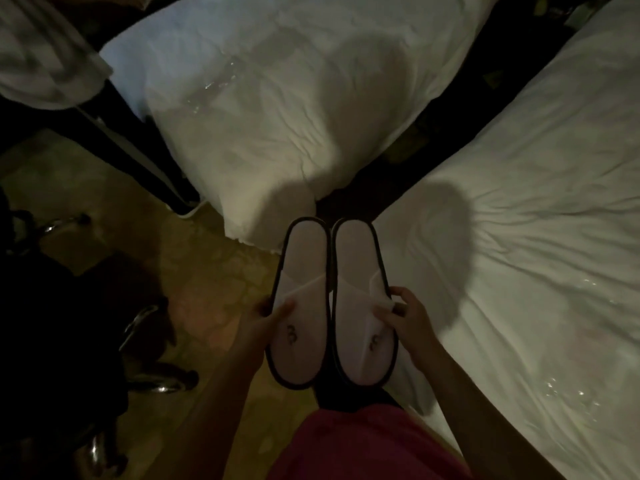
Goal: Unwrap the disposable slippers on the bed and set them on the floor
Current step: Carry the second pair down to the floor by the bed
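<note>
Two white disposable slippers with dark trim are held side by side in the air, toes toward me. My left hand (268,315) grips the left slipper (300,303) at its outer edge, thumb on the toe cover. My right hand (403,315) grips the right slipper (360,299) the same way. Both slippers are bare of wrapping. Crumpled clear plastic wrap (211,88) glints on the left bed (277,133), and more plastic wrap (561,393) lies on the right bed (536,237). The floor (207,271) is below the slippers.
Two white beds meet in a dark gap just beyond the slippers. A dark chair with chrome legs (145,327) stands on the tan floor at the left. A pale cloth (41,53) hangs at the top left. My pink clothing (363,445) fills the bottom.
</note>
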A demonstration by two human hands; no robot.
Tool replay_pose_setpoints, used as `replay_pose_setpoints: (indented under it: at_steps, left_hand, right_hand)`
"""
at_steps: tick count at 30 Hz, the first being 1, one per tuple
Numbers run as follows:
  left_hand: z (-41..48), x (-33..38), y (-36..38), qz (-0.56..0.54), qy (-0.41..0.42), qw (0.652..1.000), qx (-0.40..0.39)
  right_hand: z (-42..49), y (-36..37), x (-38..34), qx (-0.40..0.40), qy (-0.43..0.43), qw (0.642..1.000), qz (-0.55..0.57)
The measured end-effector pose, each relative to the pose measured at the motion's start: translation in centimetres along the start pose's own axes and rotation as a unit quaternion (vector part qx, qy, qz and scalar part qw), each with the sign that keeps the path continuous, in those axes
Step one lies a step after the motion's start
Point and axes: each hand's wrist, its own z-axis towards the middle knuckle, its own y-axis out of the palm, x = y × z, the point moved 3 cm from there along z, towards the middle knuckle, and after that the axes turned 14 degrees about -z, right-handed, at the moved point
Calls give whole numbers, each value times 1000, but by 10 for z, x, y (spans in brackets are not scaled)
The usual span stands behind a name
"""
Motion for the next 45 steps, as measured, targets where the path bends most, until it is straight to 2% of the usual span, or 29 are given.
replay_pose_setpoints:
  at_steps: [6, 11, 16, 25, 30, 35, 38, 43, 45]
  left_hand:
    - [91, 65, 1, 67, -26, 997, -17]
    - [162, 107, 4, 101, -39, 992, -66]
    - [227, 125, 7, 135, -69, 986, -65]
    - [346, 135, 32, 206, -107, 959, -165]
    - [434, 81, 15, 294, -142, 930, -169]
    - [536, -26, -7, 367, -157, 899, -177]
    - [594, -103, -13, 362, -165, 900, -177]
    - [674, -219, -8, 347, -134, 906, -201]
    - [696, -268, -8, 374, -138, 897, -192]
  right_hand:
    - [72, 24, -39, 7, 32, 998, 46]
    - [127, 40, -71, 29, 66, 994, 83]
    - [168, 51, -87, 62, 112, 987, 100]
    - [238, 83, -98, 144, 206, 963, 91]
    - [304, 138, -61, 179, 258, 939, 138]
    - [401, 201, 36, 230, 323, 903, 164]
    - [464, 222, 107, 232, 354, 890, 169]
    - [548, 247, 220, 242, 357, 880, 199]
    - [570, 258, 261, 249, 357, 882, 180]
